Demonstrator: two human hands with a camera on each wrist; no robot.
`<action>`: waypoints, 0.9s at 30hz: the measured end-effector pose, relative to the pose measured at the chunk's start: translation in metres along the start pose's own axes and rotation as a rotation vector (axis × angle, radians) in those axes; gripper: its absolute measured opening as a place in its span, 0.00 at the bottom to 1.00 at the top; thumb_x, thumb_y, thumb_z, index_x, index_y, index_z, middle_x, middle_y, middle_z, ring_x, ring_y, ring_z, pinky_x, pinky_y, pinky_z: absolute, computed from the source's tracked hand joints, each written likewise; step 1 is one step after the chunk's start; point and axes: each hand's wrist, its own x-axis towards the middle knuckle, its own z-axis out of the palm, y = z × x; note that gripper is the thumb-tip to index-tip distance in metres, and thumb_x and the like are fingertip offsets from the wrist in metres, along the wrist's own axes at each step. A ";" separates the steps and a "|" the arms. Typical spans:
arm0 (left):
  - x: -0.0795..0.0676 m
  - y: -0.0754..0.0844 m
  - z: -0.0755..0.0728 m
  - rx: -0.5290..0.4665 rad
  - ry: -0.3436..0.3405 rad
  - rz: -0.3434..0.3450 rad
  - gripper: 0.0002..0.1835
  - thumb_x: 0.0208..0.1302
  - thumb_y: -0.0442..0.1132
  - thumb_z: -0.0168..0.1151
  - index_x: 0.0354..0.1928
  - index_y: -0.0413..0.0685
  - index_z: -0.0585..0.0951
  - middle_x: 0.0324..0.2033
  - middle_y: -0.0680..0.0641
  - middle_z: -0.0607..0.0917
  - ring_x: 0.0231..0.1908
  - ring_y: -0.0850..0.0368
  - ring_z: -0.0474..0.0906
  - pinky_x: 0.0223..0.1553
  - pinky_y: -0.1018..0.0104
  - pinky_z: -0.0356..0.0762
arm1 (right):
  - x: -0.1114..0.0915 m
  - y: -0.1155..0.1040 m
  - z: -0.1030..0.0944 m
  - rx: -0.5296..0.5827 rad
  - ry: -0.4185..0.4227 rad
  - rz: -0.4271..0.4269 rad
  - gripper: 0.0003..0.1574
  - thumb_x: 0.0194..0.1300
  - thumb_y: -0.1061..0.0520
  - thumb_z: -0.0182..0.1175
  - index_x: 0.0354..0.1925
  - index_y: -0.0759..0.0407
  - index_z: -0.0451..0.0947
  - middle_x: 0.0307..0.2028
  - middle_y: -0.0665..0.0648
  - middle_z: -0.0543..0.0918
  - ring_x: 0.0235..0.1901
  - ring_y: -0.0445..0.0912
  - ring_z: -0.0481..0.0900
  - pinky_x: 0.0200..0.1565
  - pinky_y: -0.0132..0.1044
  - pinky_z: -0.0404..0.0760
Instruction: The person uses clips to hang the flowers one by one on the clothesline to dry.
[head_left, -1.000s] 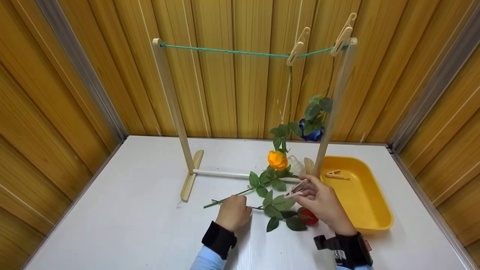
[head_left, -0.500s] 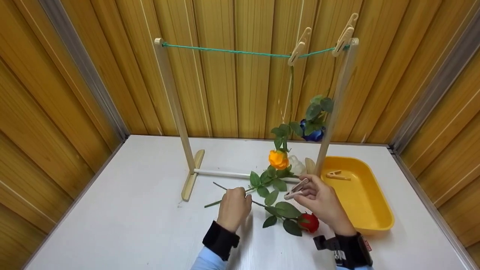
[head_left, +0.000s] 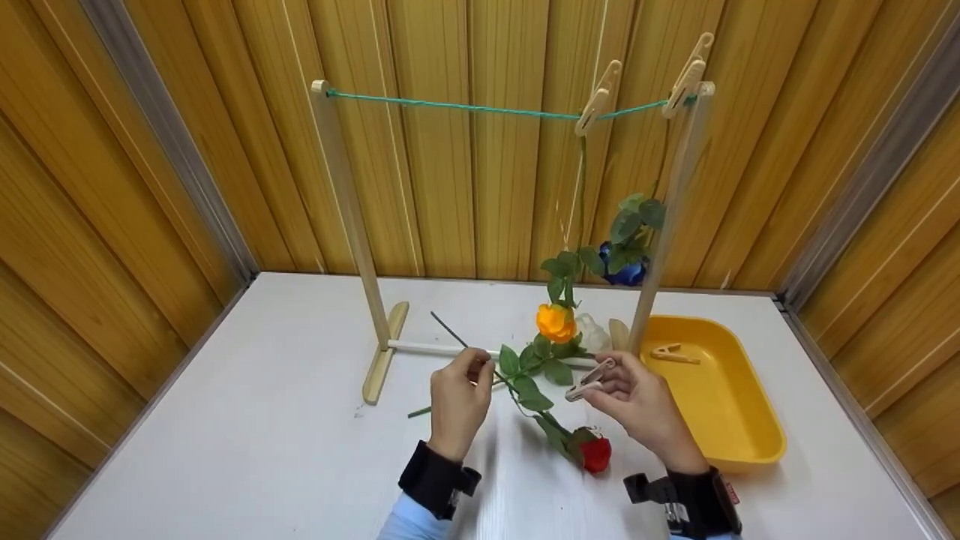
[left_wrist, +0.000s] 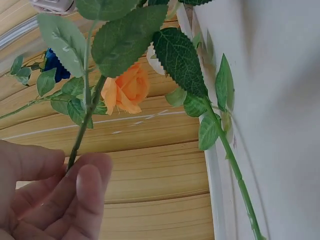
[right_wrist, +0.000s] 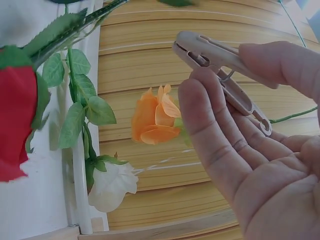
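My left hand [head_left: 460, 401] pinches the stem of a red rose [head_left: 596, 455] between thumb and fingers. The stem's cut end points up and away to the left, and the bloom hangs low toward the right. In the left wrist view the pinched stem [left_wrist: 80, 135] rises from my fingertips to its leaves. My right hand [head_left: 637, 405] holds a beige clothespin [right_wrist: 220, 70] by its handles, thumb on one side and fingers on the other. A white rose [right_wrist: 112, 187] lies on the table behind the red one, its green stem [left_wrist: 240, 185] reaching left.
A wooden frame [head_left: 349, 217] carries a green cord [head_left: 465, 108]. From it an orange rose [head_left: 556, 323] and a blue rose [head_left: 622, 266] hang upside down by clothespins [head_left: 592, 109]. A yellow tray [head_left: 750, 397] holding one clothespin [head_left: 675, 353] stands at the right.
My left hand has lifted the red rose's stem up and away from me, so its cut end rises and the bloom swings down and slightly left. My right hand stays nearly still with the clothespin.
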 end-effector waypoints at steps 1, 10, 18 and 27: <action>0.000 0.000 0.000 -0.013 0.011 -0.002 0.07 0.60 0.24 0.69 0.32 0.42 0.83 0.22 0.51 0.87 0.23 0.60 0.84 0.26 0.66 0.81 | 0.000 0.000 0.000 -0.001 -0.001 0.003 0.29 0.61 0.69 0.72 0.58 0.73 0.73 0.43 0.66 0.88 0.37 0.40 0.86 0.42 0.28 0.84; 0.005 0.008 -0.006 -0.077 0.053 -0.032 0.17 0.59 0.23 0.69 0.38 0.41 0.69 0.27 0.47 0.86 0.26 0.57 0.85 0.29 0.66 0.83 | -0.001 -0.003 0.000 0.027 0.000 -0.001 0.29 0.61 0.69 0.72 0.58 0.73 0.72 0.43 0.67 0.87 0.37 0.41 0.86 0.43 0.28 0.85; 0.011 0.017 -0.012 -0.161 0.037 -0.059 0.21 0.62 0.24 0.68 0.53 0.34 0.69 0.24 0.49 0.86 0.24 0.57 0.86 0.28 0.66 0.84 | 0.006 -0.013 0.004 0.088 0.088 0.025 0.28 0.60 0.73 0.70 0.57 0.73 0.72 0.40 0.64 0.87 0.36 0.42 0.85 0.42 0.28 0.85; 0.030 0.030 -0.016 -0.137 -0.005 0.042 0.14 0.64 0.24 0.68 0.49 0.36 0.76 0.27 0.47 0.87 0.27 0.55 0.87 0.31 0.65 0.85 | 0.039 -0.049 -0.002 0.054 0.059 -0.096 0.24 0.63 0.72 0.69 0.54 0.71 0.71 0.41 0.64 0.86 0.39 0.43 0.84 0.45 0.28 0.84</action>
